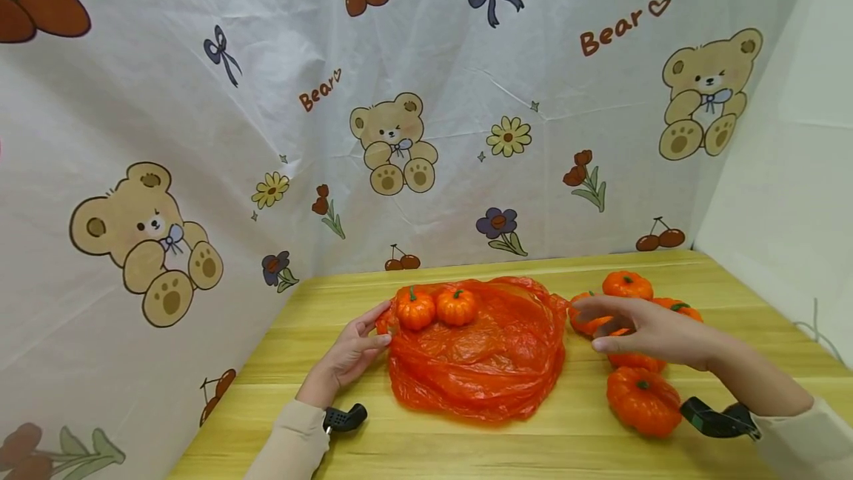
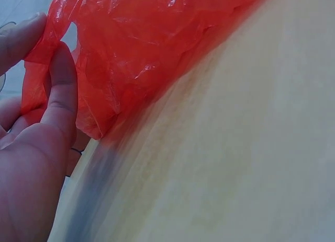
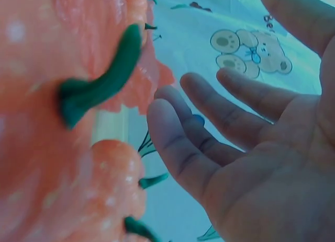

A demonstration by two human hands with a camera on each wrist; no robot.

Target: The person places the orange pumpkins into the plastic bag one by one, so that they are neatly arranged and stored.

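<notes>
A crinkled red plastic bag [image 1: 493,361] lies spread on the table, with two small orange toy pumpkins [image 1: 456,307] on its far left part. My left hand [image 1: 353,352] pinches the bag's left edge between thumb and fingers; the left wrist view shows a loop of red film [image 2: 39,80] there. My right hand [image 1: 656,332] hovers over several orange pumpkins [image 1: 643,400] to the right of the bag. Its fingers are spread and loosely bent, with nothing between them. In the right wrist view, a large pumpkin [image 3: 31,163] with a green stem is beside the hand.
The wooden table [image 1: 426,450] meets a white cloth [image 1: 440,43] printed with bears at the back and left. A white wall [image 1: 780,228] stands at the right, with a thin cable [image 1: 816,328] near the table's right edge.
</notes>
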